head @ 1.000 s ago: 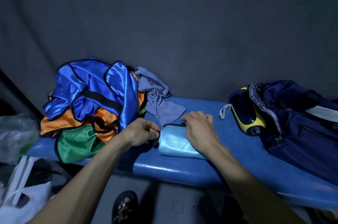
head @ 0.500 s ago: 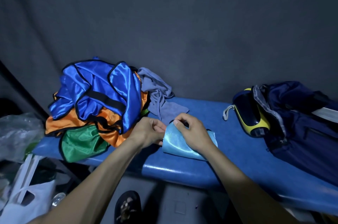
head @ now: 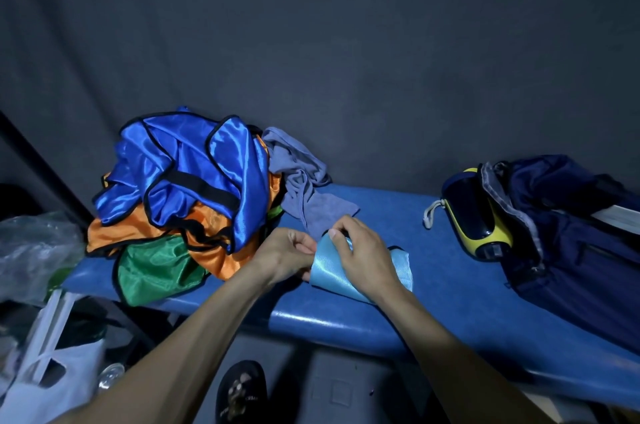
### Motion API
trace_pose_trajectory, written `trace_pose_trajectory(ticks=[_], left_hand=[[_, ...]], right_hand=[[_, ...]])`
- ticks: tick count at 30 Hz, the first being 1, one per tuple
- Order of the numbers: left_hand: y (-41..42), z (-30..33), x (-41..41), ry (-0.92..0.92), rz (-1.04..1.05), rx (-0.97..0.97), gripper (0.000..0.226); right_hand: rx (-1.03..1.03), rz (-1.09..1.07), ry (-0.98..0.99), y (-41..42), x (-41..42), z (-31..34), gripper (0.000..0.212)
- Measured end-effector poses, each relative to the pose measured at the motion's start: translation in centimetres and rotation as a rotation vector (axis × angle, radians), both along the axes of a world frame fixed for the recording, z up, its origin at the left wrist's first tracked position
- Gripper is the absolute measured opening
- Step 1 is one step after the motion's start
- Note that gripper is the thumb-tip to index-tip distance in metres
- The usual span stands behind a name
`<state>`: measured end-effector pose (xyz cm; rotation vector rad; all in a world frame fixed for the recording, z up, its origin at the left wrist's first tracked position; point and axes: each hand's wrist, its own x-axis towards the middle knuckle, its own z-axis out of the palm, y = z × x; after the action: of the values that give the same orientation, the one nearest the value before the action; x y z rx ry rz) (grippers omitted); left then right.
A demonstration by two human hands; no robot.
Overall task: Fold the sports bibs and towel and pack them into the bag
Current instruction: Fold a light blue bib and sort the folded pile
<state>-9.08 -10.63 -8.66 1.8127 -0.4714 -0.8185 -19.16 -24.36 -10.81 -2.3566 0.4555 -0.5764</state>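
A folded light blue bib (head: 327, 268) lies near the front of the blue bench (head: 398, 313). My left hand (head: 285, 255) pinches its left edge, and my right hand (head: 363, 254) grips it from above, lifting that edge. To the left sits a loose pile: a royal blue bib (head: 194, 174) on top, an orange bib (head: 214, 250) beneath, a green bib (head: 156, 271) at the front. A grey towel (head: 301, 184) lies crumpled beside the pile. The navy bag (head: 571, 233) rests open at the right end of the bench.
A yellow and black pouch (head: 478, 216) with a white cord leans on the bag's left side. Plastic bags (head: 38, 337) hang at the lower left. A dark slipper (head: 240, 392) stands on the floor below. A dark cloth backdrop stands behind the bench.
My right hand went from pressing flat on the light blue bib to gripping it and raising its left edge. My left hand stayed at that edge.
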Motion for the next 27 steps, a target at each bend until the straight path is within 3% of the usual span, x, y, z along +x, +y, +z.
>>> trace_pose_trajectory(ticks=[4, 6, 8, 10, 14, 17, 21, 24, 27], left_hand=[[0.5, -0.1, -0.2, 0.163, -0.038, -0.014, 0.002], [1.0, 0.4, -0.1, 0.278, -0.131, -0.035, 0.011], [0.9, 1.1, -0.3, 0.322, -0.097, -0.046, 0.028], [0.2, 1.4, -0.9, 0.185, 0.008, -0.005, 0.033], [-0.9, 0.1, -1.6, -0.347, -0.024, 0.171, 0.023], [-1.3, -0.6, -2.4, -0.532, 0.038, 0.223, 0.023], [-1.5, -0.4, -2.5, -0.570, 0.054, 0.219, 0.018], [-1.6, -0.3, -2.6, -0.613, -0.006, 0.229, 0.015], [-2.0, -0.3, -2.0, -0.502, -0.028, 0.277, 0.017]], right_hand=[[-0.057, -0.003, 0.039, 0.2, 0.0, -0.1, 0.019], [-0.074, -0.003, 0.047, 0.3, 0.1, -0.2, 0.019], [-0.078, -0.011, 0.053, 0.3, 0.2, -0.3, 0.020], [-0.082, -0.023, 0.045, 0.3, 0.2, -0.5, 0.020], [0.009, -0.012, 0.010, 0.1, 0.2, -0.3, 0.017], [0.007, -0.052, 0.006, -0.6, -0.3, 0.7, 0.013], [-0.331, -0.256, 0.299, -2.8, -2.8, 1.5, 0.024], [-0.325, -0.382, 0.399, -3.4, -4.5, 1.1, 0.039], [-0.259, -0.398, 0.379, -3.3, -4.9, 0.4, 0.045]])
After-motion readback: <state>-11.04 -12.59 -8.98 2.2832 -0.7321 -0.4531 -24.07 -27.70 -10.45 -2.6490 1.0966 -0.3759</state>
